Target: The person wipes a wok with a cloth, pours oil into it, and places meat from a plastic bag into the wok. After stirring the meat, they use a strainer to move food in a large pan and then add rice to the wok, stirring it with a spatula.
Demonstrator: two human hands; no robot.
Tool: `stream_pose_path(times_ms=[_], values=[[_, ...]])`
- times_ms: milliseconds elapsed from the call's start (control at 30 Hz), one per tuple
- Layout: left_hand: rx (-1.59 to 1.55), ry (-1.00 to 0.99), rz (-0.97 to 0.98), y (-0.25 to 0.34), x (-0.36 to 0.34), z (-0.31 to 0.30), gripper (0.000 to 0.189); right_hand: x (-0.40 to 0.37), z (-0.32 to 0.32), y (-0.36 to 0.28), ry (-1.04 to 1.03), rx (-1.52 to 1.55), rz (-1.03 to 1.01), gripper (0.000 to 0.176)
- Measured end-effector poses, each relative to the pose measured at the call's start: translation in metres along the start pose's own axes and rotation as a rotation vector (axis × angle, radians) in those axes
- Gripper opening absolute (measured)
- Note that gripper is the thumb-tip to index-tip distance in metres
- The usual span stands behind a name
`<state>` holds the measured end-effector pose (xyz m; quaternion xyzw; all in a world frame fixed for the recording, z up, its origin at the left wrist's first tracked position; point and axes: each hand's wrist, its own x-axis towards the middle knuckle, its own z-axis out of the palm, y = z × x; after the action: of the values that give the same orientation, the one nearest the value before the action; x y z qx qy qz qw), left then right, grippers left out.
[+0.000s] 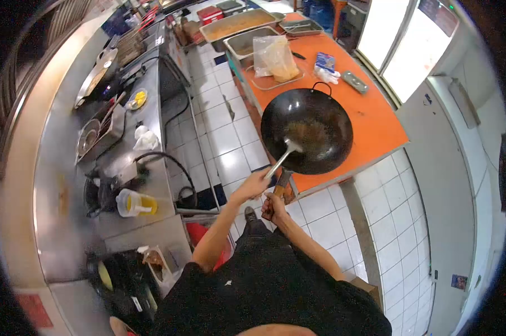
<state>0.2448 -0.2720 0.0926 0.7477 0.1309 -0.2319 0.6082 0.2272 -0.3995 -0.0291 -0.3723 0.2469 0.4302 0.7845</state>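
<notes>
Now two hands: left hand point(254, 183) grips one ladle point(282, 157), right hand point(273, 206) one wok point(323, 117).

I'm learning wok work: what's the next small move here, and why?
Probably push the ladle through the brown food: the left hand holds its handle, its tip rests in the wok, and the right hand steadies the wok's handle.

No writing, label or number is legible anywhere.

One view only: head cam, fisheye, pointing steeply down past the torso. Wok point(307, 131) sits centre frame, near; counter point(57, 185) runs left.
</notes>
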Motion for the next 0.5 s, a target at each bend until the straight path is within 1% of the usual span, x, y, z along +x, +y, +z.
stream_pose_path(times_ms=[33,67,100,167,200,233,300,333,367,400,433,467,500], values=[[0.028,0.042,0.083,0.004,0.016,0.013,0.048,-0.001,-0.003,0.002,-0.05,0.025,0.033,0.017],[-0.032,-0.008,0.043,0.008,0.024,0.021,0.049,-0.007,0.0,-0.001,-0.051,0.069,0.004,0.016],[-0.051,0.013,0.048,0.005,0.021,0.018,0.049,-0.013,0.004,-0.004,-0.056,0.043,0.015,0.016],[-0.011,-0.088,-0.042,0.017,0.0,0.004,0.048,-0.019,0.005,-0.012,-0.023,0.022,-0.04,0.014],[0.015,-0.04,-0.089,0.02,-0.005,-0.004,0.047,-0.015,0.002,-0.011,0.014,0.006,-0.066,0.015],[-0.007,-0.019,-0.089,0.023,0.004,-0.002,0.047,-0.012,-0.001,-0.011,0.007,-0.021,-0.05,0.015],[-0.048,0.087,0.068,0.026,0.037,0.012,0.052,-0.01,-0.006,-0.005,0.007,-0.152,-0.242,0.016],[-0.05,0.107,0.068,0.018,0.052,0.024,0.049,-0.009,-0.002,-0.004,0.073,-0.179,-0.285,0.015],[-0.055,0.127,0.075,0.019,0.057,0.028,0.046,-0.012,0.001,-0.007,0.052,-0.225,-0.264,0.015],[-0.096,0.163,0.08,0.013,0.055,0.021,0.046,-0.017,0.0,-0.013,0.013,-0.211,-0.288,0.013],[-0.031,0.031,0.016,0.019,0.046,0.01,0.046,-0.024,0.001,-0.02,-0.019,-0.193,-0.314,0.012],[0.034,-0.111,-0.045,0.018,0.039,0.0,0.047,-0.035,0.007,-0.025,0.072,-0.239,-0.329,0.008],[-0.021,-0.12,0.009,0.007,0.035,-0.013,0.039,-0.041,0.006,-0.031,0.067,-0.274,-0.311,0.008]])
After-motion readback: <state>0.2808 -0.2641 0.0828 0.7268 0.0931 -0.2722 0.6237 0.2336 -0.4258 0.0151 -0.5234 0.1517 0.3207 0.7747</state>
